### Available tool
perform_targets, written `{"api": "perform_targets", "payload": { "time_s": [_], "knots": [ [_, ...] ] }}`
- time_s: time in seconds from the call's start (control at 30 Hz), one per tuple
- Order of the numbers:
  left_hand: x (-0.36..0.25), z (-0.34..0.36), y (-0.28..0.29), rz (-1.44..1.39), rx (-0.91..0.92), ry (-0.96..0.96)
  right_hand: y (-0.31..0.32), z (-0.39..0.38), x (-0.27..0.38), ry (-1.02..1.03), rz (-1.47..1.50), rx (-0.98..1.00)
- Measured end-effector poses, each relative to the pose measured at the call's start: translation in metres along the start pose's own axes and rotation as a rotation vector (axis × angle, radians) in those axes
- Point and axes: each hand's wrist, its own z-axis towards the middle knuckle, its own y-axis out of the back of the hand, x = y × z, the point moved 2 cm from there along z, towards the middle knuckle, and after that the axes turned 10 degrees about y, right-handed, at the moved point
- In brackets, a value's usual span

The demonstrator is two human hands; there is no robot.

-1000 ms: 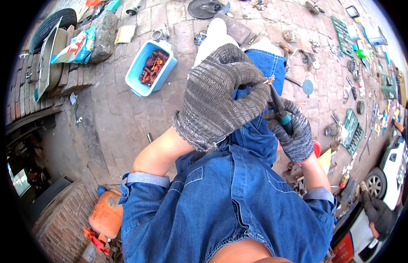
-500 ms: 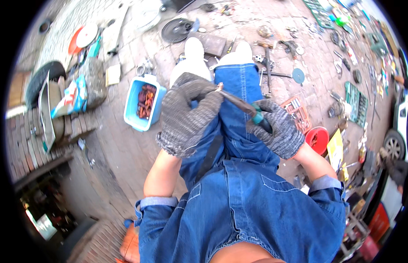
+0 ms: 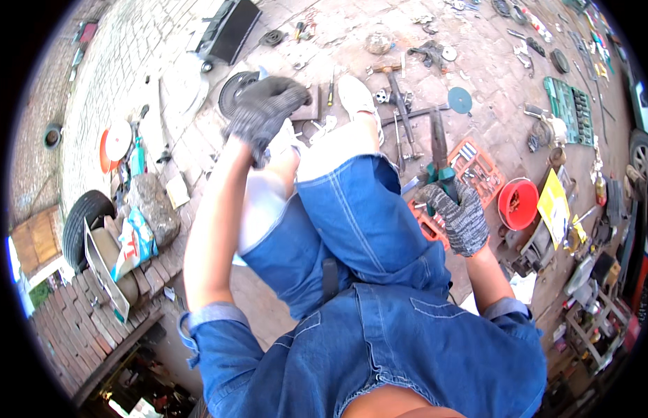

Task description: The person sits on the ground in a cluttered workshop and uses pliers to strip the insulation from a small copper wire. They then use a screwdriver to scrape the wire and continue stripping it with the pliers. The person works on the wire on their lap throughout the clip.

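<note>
My right hand, in a grey knitted glove, is closed around the green handles of a pair of pliers. Their long dark jaws point away from me over the ground, beside my knee. My left hand, gloved in dark grey, is stretched far forward above my foot. Motion smears its fingers, so I cannot make out whether they hold anything. Nearest to it are a round black ribbed disc and a flat brown block, both partly covered. A hammer lies on the paving ahead of the pliers.
Right of my knee lie an orange tool case and a red bucket with small pieces inside. Farther right are a green socket set and a yellow sheet. Leftward sit a stone block and a tyre.
My left hand has left the jaws of the pliers and swung forward and left. The right hand has moved right with the pliers, whose jaws now point forward. The blue tub is out of sight.
</note>
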Motion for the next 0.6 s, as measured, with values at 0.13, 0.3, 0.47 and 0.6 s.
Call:
{"api": "perform_targets", "payload": {
  "time_s": [0.13,0.3,0.47,0.6],
  "knots": [
    [0.002,0.141,-0.044,0.377,0.117,-0.043,0.034,0.027,-0.037,0.029,-0.240,-0.194],
    [-0.013,0.276,-0.117,0.611,0.172,-0.031,0.043,0.047,-0.049,-0.203,-0.159,-0.323],
    [-0.008,0.351,-0.162,0.606,0.187,0.068,0.054,0.060,-0.083,-0.247,-0.189,-0.451],
    [0.043,0.389,-0.168,0.559,0.216,0.165,0.066,0.096,-0.108,-0.343,-0.475,-0.306]
  ]
}}
